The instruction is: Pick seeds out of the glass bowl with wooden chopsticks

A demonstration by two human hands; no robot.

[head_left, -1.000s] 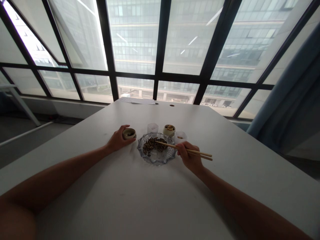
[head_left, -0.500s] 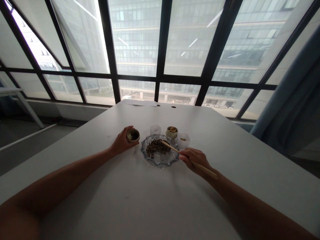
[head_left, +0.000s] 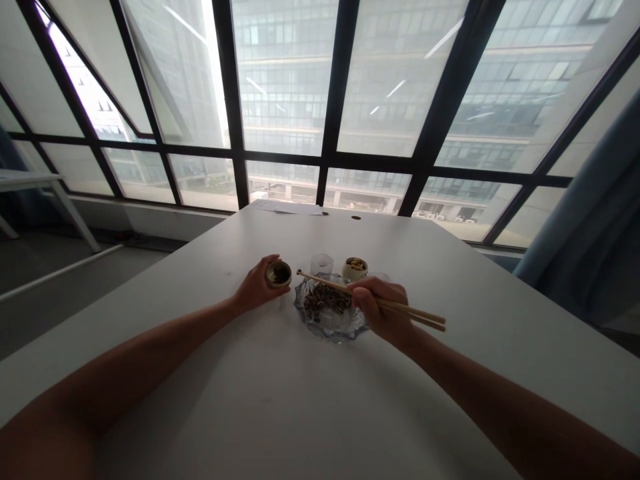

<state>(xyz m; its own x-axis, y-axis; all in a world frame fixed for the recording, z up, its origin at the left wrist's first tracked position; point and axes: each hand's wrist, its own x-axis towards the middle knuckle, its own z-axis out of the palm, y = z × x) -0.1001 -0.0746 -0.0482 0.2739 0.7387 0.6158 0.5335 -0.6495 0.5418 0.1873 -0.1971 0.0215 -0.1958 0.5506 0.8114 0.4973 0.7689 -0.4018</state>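
Note:
My left hand (head_left: 256, 285) is wrapped round a small round cup (head_left: 279, 274) with dark bits inside, tipped a little toward me. In my right hand (head_left: 384, 308) is a pair of wooden chopsticks (head_left: 411, 312). Their tips, close together, hold a small dark piece (head_left: 299, 272) just right of the cup's rim. Below the chopsticks stands a scalloped clear glass bowl (head_left: 333, 331) with a heap of small dark brown pieces (head_left: 320, 300), too small to name. My right hand partly hides the bowl's right side.
Behind the glass bowl stand a translucent white cup (head_left: 321, 264) and a small pale cup (head_left: 355, 269) of yellowish-brown pieces. Another white cup (head_left: 379, 276) is mostly hidden by my right hand. Paper (head_left: 287, 208) lies at the white table's (head_left: 270, 393) far end, before the windows.
The chopsticks have risen out of the glass bowl and swung left to beside the small round cup, carrying a dark piece. My left hand keeps its hold; the view has shifted slightly.

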